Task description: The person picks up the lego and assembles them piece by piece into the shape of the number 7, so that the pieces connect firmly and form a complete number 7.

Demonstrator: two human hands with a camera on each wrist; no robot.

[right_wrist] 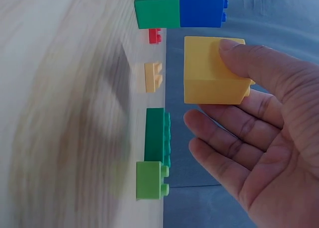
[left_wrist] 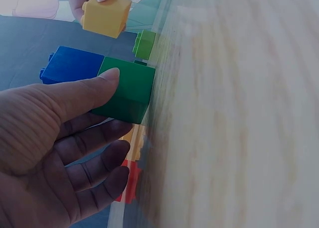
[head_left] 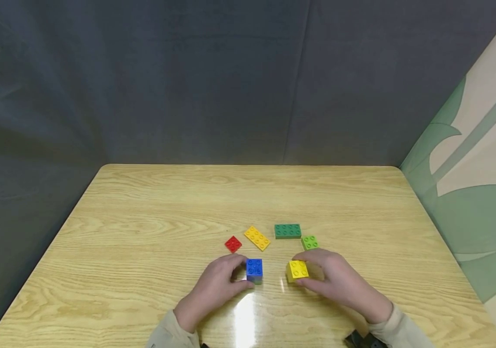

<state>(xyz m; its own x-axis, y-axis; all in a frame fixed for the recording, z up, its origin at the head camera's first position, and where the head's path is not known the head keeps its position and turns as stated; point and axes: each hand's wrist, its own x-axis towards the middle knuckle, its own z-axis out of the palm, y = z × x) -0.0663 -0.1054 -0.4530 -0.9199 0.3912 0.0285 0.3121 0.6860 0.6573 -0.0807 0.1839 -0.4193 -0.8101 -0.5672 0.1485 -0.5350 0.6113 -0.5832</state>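
Observation:
My left hand (head_left: 218, 285) pinches a two-brick stack, a blue brick (head_left: 254, 267) on top of a green brick (left_wrist: 127, 91). The thumb lies across the green brick's side in the left wrist view, and the stack stands upright at the tabletop. Across from it, my right hand (head_left: 335, 278) holds a yellow brick (right_wrist: 212, 68) between thumb and fingers, studs up. That brick is raised off the table, to the right of the stack and apart from it. The right hand's other fingers (right_wrist: 219, 161) hang below the brick, touching nothing.
Beyond the hands lie a small red brick (head_left: 233, 244), a flat orange-yellow brick (head_left: 257, 238), a long dark green brick (head_left: 288, 231) and a light green brick (head_left: 310, 242). A wooden table (head_left: 143, 203) bears them. Dark cloth (head_left: 204, 87) hangs behind.

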